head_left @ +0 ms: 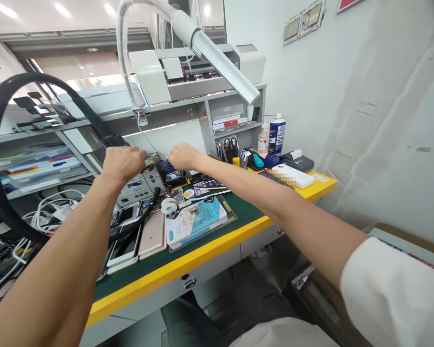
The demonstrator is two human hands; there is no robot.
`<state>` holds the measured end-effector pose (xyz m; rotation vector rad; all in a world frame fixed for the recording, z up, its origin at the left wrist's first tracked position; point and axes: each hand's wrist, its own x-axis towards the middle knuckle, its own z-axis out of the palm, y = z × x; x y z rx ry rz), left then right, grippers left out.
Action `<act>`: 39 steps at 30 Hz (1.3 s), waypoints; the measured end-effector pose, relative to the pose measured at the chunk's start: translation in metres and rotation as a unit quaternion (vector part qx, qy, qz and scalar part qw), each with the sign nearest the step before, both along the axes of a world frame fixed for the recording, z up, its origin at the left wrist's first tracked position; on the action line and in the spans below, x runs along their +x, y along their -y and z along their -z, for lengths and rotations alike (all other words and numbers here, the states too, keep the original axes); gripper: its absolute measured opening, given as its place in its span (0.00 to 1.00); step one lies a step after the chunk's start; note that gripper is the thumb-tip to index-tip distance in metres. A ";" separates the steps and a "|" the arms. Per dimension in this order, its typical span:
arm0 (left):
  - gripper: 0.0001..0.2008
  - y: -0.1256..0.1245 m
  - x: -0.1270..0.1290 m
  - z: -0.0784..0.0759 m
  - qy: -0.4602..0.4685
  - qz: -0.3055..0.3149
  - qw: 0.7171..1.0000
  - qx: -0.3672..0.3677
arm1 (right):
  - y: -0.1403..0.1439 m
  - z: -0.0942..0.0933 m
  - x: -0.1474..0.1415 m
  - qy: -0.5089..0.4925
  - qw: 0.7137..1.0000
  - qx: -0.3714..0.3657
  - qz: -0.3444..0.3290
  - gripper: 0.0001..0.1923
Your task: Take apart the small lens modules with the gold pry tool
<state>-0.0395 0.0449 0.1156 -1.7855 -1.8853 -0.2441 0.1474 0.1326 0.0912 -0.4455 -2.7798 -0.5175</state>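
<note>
While both arms reach across the bench [188, 262], left hand [124, 163] grip closes on a small yellow-tipped tool [150, 164]; right hand [183, 155] grip is curled, contents unclear, needing steadier aim next.

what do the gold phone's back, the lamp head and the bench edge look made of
Gold phone: likely metal, with a satin champagne sheen and no glare. Lamp head: probably ribbed aluminium, going by its fine parallel grooves and pale matte grey; painted plastic is possible. Bench edge: smooth glossy yellow strip, plastic or laminate, around a matte green mat.
</note>
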 end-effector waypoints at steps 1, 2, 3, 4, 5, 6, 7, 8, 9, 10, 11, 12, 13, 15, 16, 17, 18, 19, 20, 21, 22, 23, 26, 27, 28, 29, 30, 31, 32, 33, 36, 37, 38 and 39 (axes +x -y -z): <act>0.15 0.007 -0.001 0.002 0.009 -0.013 1.000 0.025 | 0.003 0.003 0.004 -0.029 1.000 -0.006 0.006 0.11; 0.15 0.013 -0.002 0.005 0.022 -0.024 0.998 0.052 | 0.007 0.007 0.008 -0.055 0.998 -0.015 0.007 0.11; 0.15 0.019 -0.002 0.010 0.038 -0.032 0.996 0.078 | 0.011 0.012 0.012 -0.077 0.997 -0.026 0.002 0.12; 0.15 0.025 -0.001 0.016 0.057 -0.034 0.993 0.099 | 0.016 0.018 0.018 -0.096 0.995 -0.041 -0.006 0.12; 0.15 0.030 0.001 0.024 0.078 -0.029 0.990 0.113 | 0.020 0.024 0.023 -0.115 0.992 -0.059 -0.014 0.12; 0.15 0.036 0.003 0.033 0.100 -0.016 0.988 0.115 | 0.024 0.030 0.030 -0.132 0.988 -0.079 -0.023 0.12; 0.14 0.041 0.005 0.042 0.122 0.003 0.987 0.107 | 0.028 0.036 0.036 -0.147 0.983 -0.104 -0.031 0.11; 0.13 0.046 0.007 0.051 0.144 0.028 0.985 0.087 | 0.030 0.042 0.042 -0.160 0.978 -0.131 -0.040 0.11; 0.14 0.049 0.009 0.060 0.164 0.064 0.983 0.052 | 0.031 0.047 0.049 -0.173 0.970 -0.160 -0.050 0.12; 0.14 0.052 0.011 0.069 0.183 0.093 0.978 0.024 | 0.031 0.053 0.054 -0.185 0.962 -0.191 -0.058 0.13; 0.14 0.054 0.013 0.077 0.201 0.118 0.973 0.001 | 0.029 0.059 0.059 -0.197 0.953 -0.222 -0.061 0.15; 0.14 0.054 0.014 0.085 0.217 0.138 0.966 -0.011 | 0.027 0.064 0.063 -0.209 0.943 -0.252 -0.059 0.16; 0.13 0.054 0.015 0.093 0.232 0.152 0.961 -0.014 | 0.023 0.070 0.066 -0.219 0.933 -0.280 -0.055 0.17; 0.14 0.052 0.017 0.105 0.260 0.166 0.951 0.004 | 0.015 0.081 0.070 -0.239 0.912 -0.330 -0.042 0.19; 0.14 0.051 0.018 0.110 0.273 0.168 0.947 0.018 | 0.011 0.086 0.072 -0.246 0.902 -0.352 -0.035 0.20; 0.15 0.050 0.018 0.115 0.283 0.170 0.943 0.032 | 0.007 0.091 0.074 -0.251 0.893 -0.371 -0.027 0.20; 0.14 0.050 0.019 0.119 0.289 0.172 0.941 0.044 | 0.004 0.094 0.077 -0.254 0.886 -0.389 -0.021 0.20; 0.14 0.051 0.019 0.122 0.292 0.176 0.939 0.054 | 0.001 0.096 0.080 -0.253 0.879 -0.404 -0.015 0.20; 0.13 0.053 0.020 0.124 0.292 0.182 0.937 0.063 | -0.001 0.097 0.083 -0.248 0.874 -0.418 -0.009 0.19; 0.13 0.055 0.020 0.126 0.290 0.190 0.935 0.067 | -0.004 0.096 0.086 -0.239 0.871 -0.430 -0.003 0.19; 0.12 0.057 0.020 0.128 0.288 0.201 0.934 0.070 | -0.005 0.094 0.090 -0.229 0.869 -0.439 0.004 0.17; 0.11 0.060 0.020 0.130 0.286 0.214 0.932 0.069 | -0.007 0.092 0.094 -0.216 0.868 -0.446 0.011 0.16; 0.08 0.066 0.020 0.135 0.282 0.240 0.925 0.083 | -0.011 0.081 0.104 -0.161 0.873 -0.461 0.026 0.14; 0.07 0.067 0.020 0.136 0.276 0.246 0.925 0.091 | -0.012 0.078 0.107 -0.137 0.873 -0.467 0.026 0.14; 0.06 0.069 0.020 0.136 0.270 0.248 0.926 0.095 | -0.012 0.075 0.109 -0.113 0.874 -0.472 0.024 0.16; 0.05 0.069 0.021 0.137 0.267 0.243 0.928 0.098 | -0.012 0.073 0.111 -0.088 0.876 -0.474 0.019 0.18; 0.05 0.070 0.021 0.137 0.266 0.234 0.930 0.101 | -0.011 0.071 0.113 -0.062 0.879 -0.473 0.012 0.20; 0.05 0.071 0.022 0.138 0.271 0.220 0.931 0.107 | -0.010 0.071 0.114 -0.037 0.883 -0.468 0.004 0.23; 0.05 0.071 0.022 0.138 0.275 0.207 0.932 0.115 | -0.009 0.071 0.115 -0.013 0.887 -0.462 -0.004 0.26; 0.06 0.071 0.022 0.139 0.277 0.199 0.932 0.123 | -0.008 0.072 0.115 0.008 0.890 -0.456 -0.010 0.28; 0.05 0.070 0.020 0.143 0.268 0.209 0.929 0.147 | -0.005 0.076 0.114 0.029 0.891 -0.453 -0.010 0.30; 0.05 0.070 0.020 0.145 0.263 0.218 0.928 0.148 | -0.004 0.078 0.113 0.023 0.889 -0.457 -0.010 0.29; 0.04 0.069 0.019 0.146 0.259 0.228 0.927 0.146 | -0.004 0.079 0.113 0.012 0.886 -0.463 -0.012 0.28; 0.04 0.069 0.019 0.147 0.255 0.240 0.926 0.143 | -0.004 0.081 0.112 0.001 0.883 -0.470 -0.015 0.26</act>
